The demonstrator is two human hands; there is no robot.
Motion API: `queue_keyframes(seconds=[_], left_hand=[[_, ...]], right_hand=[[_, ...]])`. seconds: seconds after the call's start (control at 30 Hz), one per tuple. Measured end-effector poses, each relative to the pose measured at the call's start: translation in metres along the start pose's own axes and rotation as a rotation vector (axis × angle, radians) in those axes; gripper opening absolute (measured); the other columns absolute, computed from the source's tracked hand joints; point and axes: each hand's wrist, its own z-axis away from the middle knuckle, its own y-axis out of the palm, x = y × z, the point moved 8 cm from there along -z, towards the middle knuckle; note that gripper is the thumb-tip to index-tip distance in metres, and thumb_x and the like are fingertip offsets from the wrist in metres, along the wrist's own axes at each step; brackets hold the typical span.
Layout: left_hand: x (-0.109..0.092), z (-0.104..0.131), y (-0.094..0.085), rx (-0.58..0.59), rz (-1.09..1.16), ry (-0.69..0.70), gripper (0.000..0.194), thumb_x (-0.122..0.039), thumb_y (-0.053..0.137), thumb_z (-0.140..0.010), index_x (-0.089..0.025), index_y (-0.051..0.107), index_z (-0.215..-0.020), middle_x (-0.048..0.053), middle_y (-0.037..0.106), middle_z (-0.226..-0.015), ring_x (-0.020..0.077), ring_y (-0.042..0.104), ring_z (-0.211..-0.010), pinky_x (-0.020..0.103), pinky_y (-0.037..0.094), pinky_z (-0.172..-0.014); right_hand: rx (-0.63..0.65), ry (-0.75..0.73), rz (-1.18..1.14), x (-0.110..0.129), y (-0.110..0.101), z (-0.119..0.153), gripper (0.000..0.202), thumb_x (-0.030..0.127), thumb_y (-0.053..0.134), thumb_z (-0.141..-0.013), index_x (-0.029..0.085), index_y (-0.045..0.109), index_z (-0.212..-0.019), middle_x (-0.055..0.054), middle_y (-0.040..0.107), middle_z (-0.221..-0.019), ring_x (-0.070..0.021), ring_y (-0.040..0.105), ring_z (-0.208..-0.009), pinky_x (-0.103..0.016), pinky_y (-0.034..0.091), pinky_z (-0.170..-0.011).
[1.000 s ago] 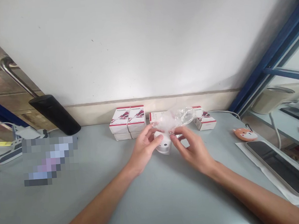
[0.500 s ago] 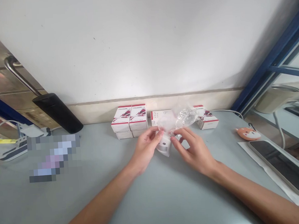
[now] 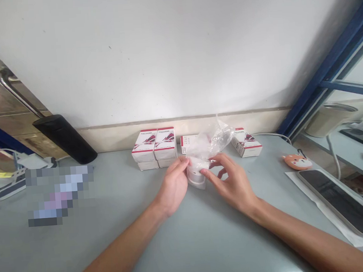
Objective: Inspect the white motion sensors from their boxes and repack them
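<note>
A white motion sensor (image 3: pixel 197 177) stands low over the table, between my two hands. Clear plastic wrap (image 3: pixel 220 135) bunches up above and behind it. My left hand (image 3: pixel 173 186) is closed on the sensor's left side, its thumb and fingers at the upper edge. From the right, my right hand (image 3: pixel 233 182) grips it, thumb on the front and fingers curled behind. Part of the sensor's back and the right fingertips are hidden.
Stacked white-and-red boxes (image 3: pixel 154 148) stand behind my left hand. Another box (image 3: pixel 246 143) is at the back right, and one lies behind the wrap. A phone (image 3: pixel 341 201) and an orange animal-faced case (image 3: pixel 297 161) lie at the right. A black cylinder (image 3: pixel 65 138) leans at the left.
The sensor has turned more upright between my hands. My right thumb has shifted onto its front, and the wrap now stands higher behind it.
</note>
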Motion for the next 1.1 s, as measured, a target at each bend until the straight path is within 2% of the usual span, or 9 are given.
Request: queue_keyframes(seconds=[0.1,0.33,0.4,0.53,0.7,0.77,0.83,0.93,1.1], left_hand=[[0.001,-0.001,-0.006,-0.061,0.011,0.0,0.028,-0.038,0.065,-0.099,-0.02,0.061,-0.078,0.003,0.059,-0.089,0.0201,0.053,-0.094,0.032,0.041,-0.088],[-0.005,-0.004,-0.02,-0.176,-0.109,0.061,0.029,-0.036,0.069,-0.092,-0.021,0.056,-0.071,0.001,0.058,-0.083,0.0203,0.052,-0.091,0.032,0.04,-0.089],[-0.006,-0.004,-0.022,-0.187,-0.115,0.066,0.027,-0.033,0.067,-0.09,-0.021,0.056,-0.069,0.001,0.055,-0.08,0.0197,0.051,-0.088,0.033,0.04,-0.088],[-0.003,-0.004,-0.026,-0.174,-0.221,0.07,0.023,-0.031,0.066,-0.091,-0.021,0.056,-0.073,0.0,0.055,-0.08,0.0187,0.05,-0.085,0.032,0.04,-0.084],[0.002,-0.004,-0.031,-0.154,-0.293,0.108,0.012,-0.034,0.067,-0.094,-0.023,0.063,-0.094,0.001,0.063,-0.096,0.0202,0.057,-0.096,0.032,0.042,-0.088],[0.003,-0.004,-0.028,-0.124,-0.304,0.112,0.019,-0.034,0.067,-0.095,-0.025,0.065,-0.111,0.002,0.067,-0.11,0.0225,0.059,-0.107,0.033,0.043,-0.095],[0.001,-0.004,-0.019,-0.046,-0.332,0.112,0.026,-0.036,0.066,-0.097,-0.026,0.065,-0.121,0.004,0.068,-0.12,0.0249,0.06,-0.115,0.036,0.042,-0.102],[-0.003,-0.002,-0.008,0.045,-0.385,0.12,0.025,-0.04,0.061,-0.101,-0.025,0.066,-0.121,0.005,0.07,-0.127,0.0274,0.06,-0.122,0.037,0.041,-0.107],[-0.004,-0.001,-0.014,0.035,-0.489,0.124,0.028,-0.043,0.058,-0.103,-0.026,0.065,-0.124,0.006,0.069,-0.133,0.0278,0.06,-0.121,0.038,0.041,-0.105]], right_hand=[[-0.014,0.036,-0.096,-0.001,-0.001,-0.002,0.028,0.048,0.071,-0.097,0.026,0.064,-0.114,-0.007,0.074,-0.109,-0.0238,0.075,-0.091,-0.033,0.058,-0.062],[-0.016,-0.02,-0.169,0.004,0.001,0.001,0.03,0.043,0.075,-0.095,0.027,0.065,-0.118,-0.008,0.076,-0.113,-0.0236,0.074,-0.093,-0.037,0.064,-0.072],[-0.026,-0.013,-0.192,0.004,0.0,0.001,0.027,0.043,0.076,-0.094,0.026,0.066,-0.112,-0.008,0.076,-0.112,-0.0237,0.074,-0.094,-0.038,0.065,-0.073],[-0.038,0.007,-0.228,0.003,-0.001,-0.001,0.022,0.043,0.076,-0.095,0.025,0.065,-0.1,-0.009,0.076,-0.113,-0.024,0.074,-0.099,-0.038,0.065,-0.075],[-0.005,0.043,-0.249,-0.003,0.001,-0.002,0.024,0.047,0.071,-0.098,0.025,0.064,-0.103,-0.01,0.075,-0.115,-0.024,0.073,-0.101,-0.039,0.065,-0.08],[0.001,0.064,-0.282,-0.006,0.002,-0.003,0.025,0.049,0.067,-0.1,0.024,0.063,-0.104,-0.01,0.075,-0.115,-0.0233,0.073,-0.1,-0.04,0.065,-0.082],[0.003,0.075,-0.322,-0.007,0.003,-0.003,0.025,0.05,0.065,-0.101,0.024,0.062,-0.104,-0.009,0.074,-0.112,-0.0228,0.072,-0.098,-0.041,0.065,-0.085],[0.018,0.074,-0.369,-0.007,0.004,-0.004,0.025,0.049,0.065,-0.102,0.025,0.061,-0.105,-0.008,0.072,-0.109,-0.0227,0.071,-0.098,-0.042,0.065,-0.087],[0.044,0.108,-0.415,-0.013,0.006,-0.005,0.023,0.047,0.065,-0.102,0.025,0.06,-0.106,-0.006,0.069,-0.109,-0.0211,0.071,-0.097,-0.039,0.063,-0.085]])
